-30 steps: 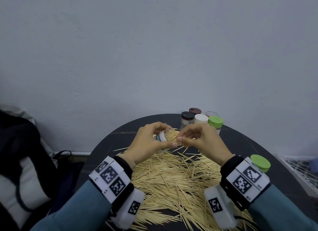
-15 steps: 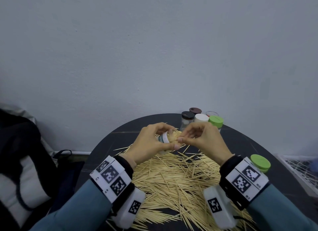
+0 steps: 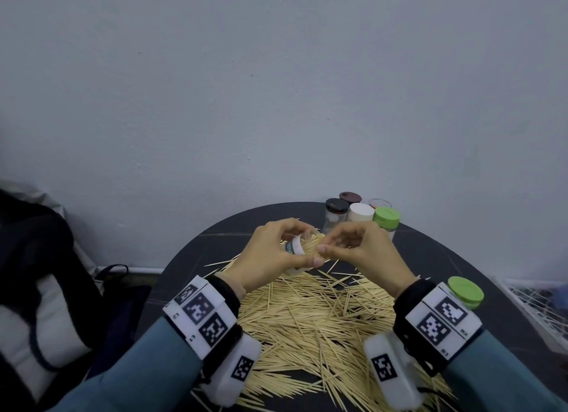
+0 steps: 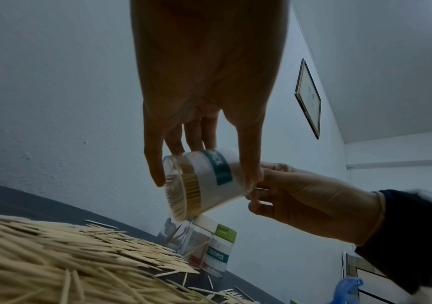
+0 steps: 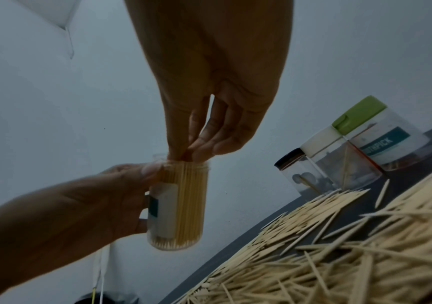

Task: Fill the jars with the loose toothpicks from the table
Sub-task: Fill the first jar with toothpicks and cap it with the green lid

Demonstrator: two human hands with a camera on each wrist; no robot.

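Holding item one: a clear plastic jar [image 5: 178, 205] with a white and teal label, lifted above the far middle of the desk [image 3: 436, 258], packed nearly full of upright toothpicks.

- Grip: the left hand [image 3: 270, 252] wraps thumb and fingers round the jar's wall. The right hand [image 3: 359, 248] has its fingertips [image 5: 197, 152] bunched at the open mouth, pinching or pressing on the stick ends; which of the two cannot be told.
- Handling, judged: light, rigid, smooth-walled and likely slippery; best held round the labelled middle, as now, mouth kept up. A packed jar probably takes further sticks only a few at a time, fed straight down.
- Loose toothpicks [image 3: 316, 316]: a broad heap on the near and middle desk, under both wrists. Thin, stiff, pointed, apt to roll and snap if forced; best gathered in small aligned bundles.
- Other jars [image 3: 359, 213]: a cluster at the far edge, lids dark, white and green; one more green-lidded jar [image 3: 465, 291] at the right, beside the right wrist.
- Surface: round, dark, matt.
- Room: plain pale wall [image 3: 276, 89] behind; a dark bag [image 3: 40, 273] at the left; a white wire rack [image 3: 541, 307] low at the right.
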